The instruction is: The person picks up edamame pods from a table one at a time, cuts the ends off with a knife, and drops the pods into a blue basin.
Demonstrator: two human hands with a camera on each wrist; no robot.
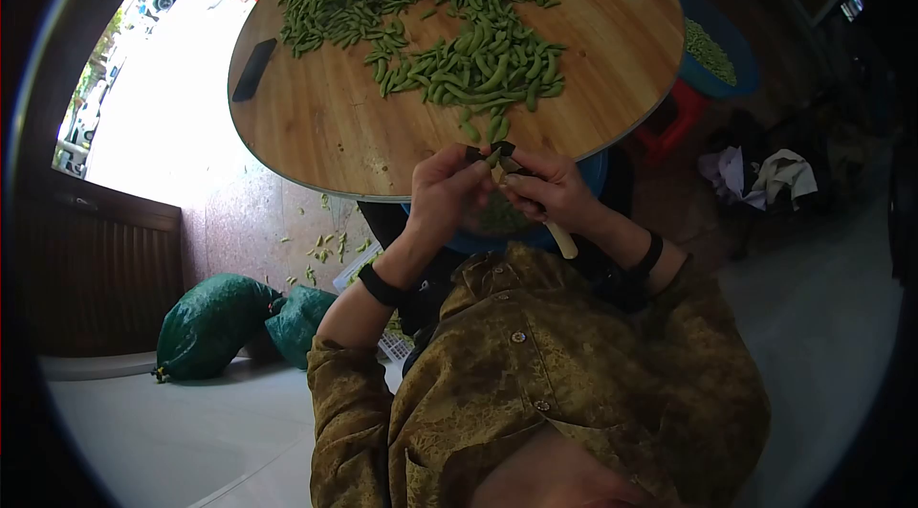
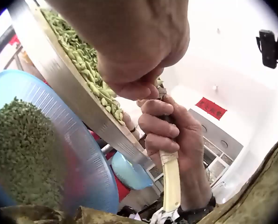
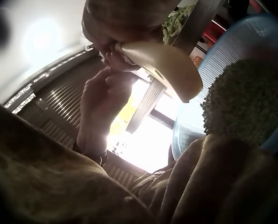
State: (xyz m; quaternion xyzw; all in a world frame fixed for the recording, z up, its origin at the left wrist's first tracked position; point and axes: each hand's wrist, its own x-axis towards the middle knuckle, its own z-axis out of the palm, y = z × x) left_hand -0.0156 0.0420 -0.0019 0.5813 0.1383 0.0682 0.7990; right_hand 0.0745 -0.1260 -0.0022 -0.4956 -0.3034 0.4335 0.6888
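Note:
My left hand [image 1: 442,197] and right hand [image 1: 559,194] meet fingertip to fingertip just past the round table's near edge. Between them is a small green bean pod [image 1: 494,160], which the left fingers pinch. The right hand's fingers are curled round a slim tool with a cream handle [image 2: 171,182]; its working end is hidden among the fingertips. Dark coverings show on some fingertips. Right beyond the hands, loose bean pods [image 1: 497,68] trail off a big heap on the wooden table [image 1: 612,58]. Below the hands sits a blue basket [image 2: 90,140] holding small green beans [image 2: 24,149].
A dark phone-like slab [image 1: 253,70] lies at the table's left. Green sacks [image 1: 215,326] rest on the floor to the left, near scattered pods [image 1: 325,248]. Over on the right, a blue basin [image 1: 744,58] of beans stands above a red stool [image 1: 674,121].

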